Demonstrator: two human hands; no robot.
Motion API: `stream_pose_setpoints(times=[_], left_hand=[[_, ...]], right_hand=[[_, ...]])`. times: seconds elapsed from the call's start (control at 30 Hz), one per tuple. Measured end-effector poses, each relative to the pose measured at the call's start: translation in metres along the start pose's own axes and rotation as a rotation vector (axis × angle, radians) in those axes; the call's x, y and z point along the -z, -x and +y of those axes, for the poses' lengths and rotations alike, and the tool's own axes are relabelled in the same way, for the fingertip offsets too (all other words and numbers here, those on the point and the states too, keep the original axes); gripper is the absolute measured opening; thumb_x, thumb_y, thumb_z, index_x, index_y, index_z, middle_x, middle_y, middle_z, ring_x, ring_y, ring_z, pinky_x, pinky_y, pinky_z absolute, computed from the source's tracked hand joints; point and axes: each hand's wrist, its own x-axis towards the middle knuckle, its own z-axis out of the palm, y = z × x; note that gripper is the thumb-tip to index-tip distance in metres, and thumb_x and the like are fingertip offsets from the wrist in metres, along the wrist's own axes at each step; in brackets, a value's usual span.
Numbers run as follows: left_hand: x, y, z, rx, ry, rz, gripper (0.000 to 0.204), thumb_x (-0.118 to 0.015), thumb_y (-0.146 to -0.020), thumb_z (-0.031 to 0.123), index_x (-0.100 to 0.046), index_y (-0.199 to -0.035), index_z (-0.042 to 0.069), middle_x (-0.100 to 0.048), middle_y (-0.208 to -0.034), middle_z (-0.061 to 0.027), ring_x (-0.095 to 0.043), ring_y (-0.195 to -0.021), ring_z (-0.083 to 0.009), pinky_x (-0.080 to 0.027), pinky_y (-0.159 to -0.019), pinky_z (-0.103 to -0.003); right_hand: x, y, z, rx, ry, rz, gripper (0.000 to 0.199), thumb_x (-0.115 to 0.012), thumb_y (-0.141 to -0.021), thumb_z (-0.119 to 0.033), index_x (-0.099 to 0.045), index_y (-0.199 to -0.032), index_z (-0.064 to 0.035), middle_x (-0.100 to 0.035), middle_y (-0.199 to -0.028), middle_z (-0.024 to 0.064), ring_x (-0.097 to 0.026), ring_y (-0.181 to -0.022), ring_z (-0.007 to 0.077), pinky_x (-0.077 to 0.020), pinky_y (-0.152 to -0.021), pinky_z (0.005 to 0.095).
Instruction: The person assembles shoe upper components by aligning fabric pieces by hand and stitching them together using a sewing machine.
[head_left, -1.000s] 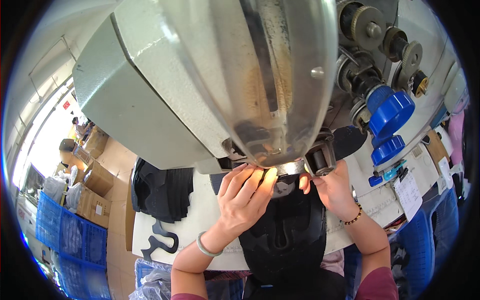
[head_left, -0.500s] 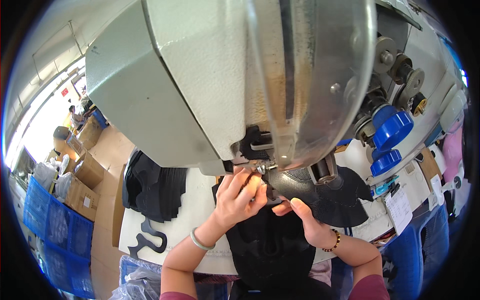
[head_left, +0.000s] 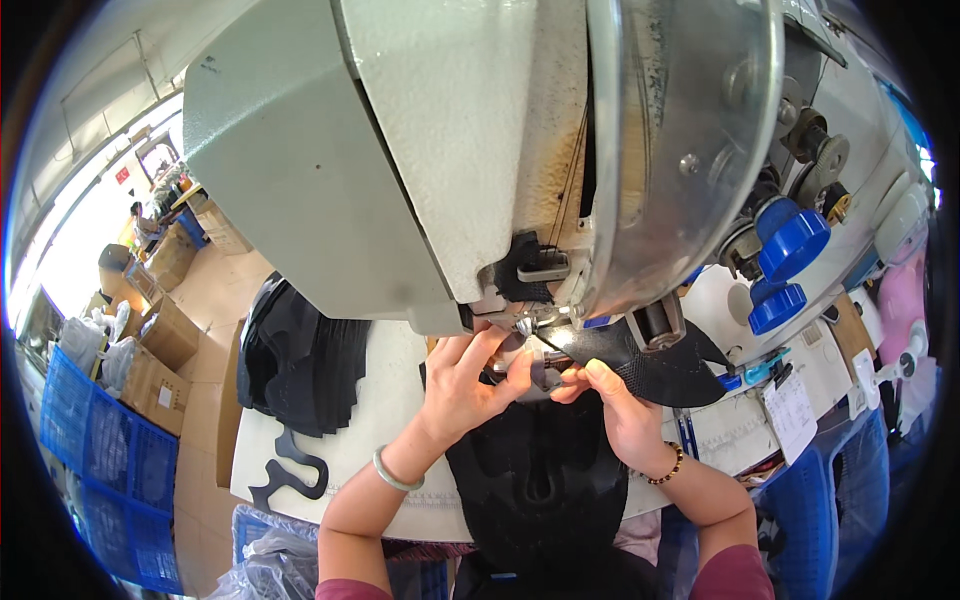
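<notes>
A grey sewing machine fills the upper middle. Under its needle area lies a black perforated piece, its far end fanning out to the right. Both hands are at its near edge, where a small dark strip shows. My left hand is bent beside the needle, thumb and forefinger at the strip; the machine partly covers the fingertips. My right hand pinches at the same edge, just right of the strip; what lies between its fingertips is hard to see. A black moulded panel hangs below the hands, over the table's front edge.
Left on the white table stands a stack of black pieces, with a wavy black piece nearer. At right are blue knobs, a paper sheet and pens. Blue crates and cartons stand at far left.
The view has shifted slightly. The black perforated piece has turned and slid farther under the machine, showing less of itself. My left fingers have straightened somewhat; my right hand stays pinched near the edge.
</notes>
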Motion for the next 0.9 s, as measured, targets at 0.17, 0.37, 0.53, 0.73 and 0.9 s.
stream_pose_setpoints(times=[0.17,0.37,0.53,0.73,0.9], left_hand=[[0.001,0.002,0.001,-0.022,0.022,0.003,0.024,-0.072,-0.070,0.005,-0.059,-0.089,-0.002,-0.058,-0.086,-0.0098,-0.054,-0.060,-0.0151,-0.045,-0.053,-0.025],[-0.005,0.007,0.000,0.034,0.064,0.007,0.024,-0.073,-0.070,0.010,-0.063,-0.090,0.001,-0.062,-0.088,-0.0120,-0.058,-0.075,-0.0268,-0.048,-0.066,-0.034],[0.005,-0.001,-0.042,0.487,0.446,0.080,0.013,-0.061,-0.081,0.004,-0.062,-0.092,-0.003,-0.064,-0.084,-0.0139,-0.060,-0.075,-0.0266,-0.049,-0.068,-0.032],[0.019,-0.049,-0.088,0.241,0.296,-0.230,0.031,-0.051,-0.093,0.016,-0.053,-0.121,0.002,-0.058,-0.115,-0.0104,-0.057,-0.102,-0.0213,-0.045,-0.095,-0.034],[0.047,-0.070,-0.060,0.461,0.361,0.082,0.025,-0.055,-0.091,0.016,-0.059,-0.112,0.004,-0.062,-0.101,-0.0057,-0.057,-0.089,-0.0146,-0.047,-0.080,-0.027]], right_hand=[[-0.005,0.001,-0.003,0.048,0.070,-0.045,0.026,-0.045,-0.099,-0.013,-0.058,-0.110,0.0064,-0.065,-0.100,0.0133,-0.065,-0.092,0.0205,-0.0490,-0.089,0.0325],[0.001,0.003,-0.001,0.088,0.088,-0.058,0.026,-0.043,-0.099,-0.011,-0.057,-0.111,0.0069,-0.065,-0.100,0.0125,-0.064,-0.093,0.0203,-0.0491,-0.089,0.0346],[0.001,-0.001,0.001,0.097,0.113,-0.069,0.027,-0.044,-0.099,-0.012,-0.059,-0.109,0.0073,-0.065,-0.099,0.0118,-0.064,-0.093,0.0195,-0.0489,-0.089,0.0338],[0.006,-0.009,0.003,0.125,0.039,0.034,0.025,-0.051,-0.096,-0.018,-0.063,-0.092,0.0041,-0.065,-0.079,0.0115,-0.061,-0.063,0.0166,-0.0499,-0.067,0.0287],[0.008,-0.025,-0.001,-0.075,-0.084,0.246,0.023,-0.055,-0.094,-0.023,-0.058,-0.085,-0.0020,-0.056,-0.065,0.0047,-0.044,-0.040,0.0090,-0.0321,-0.036,0.0197]])
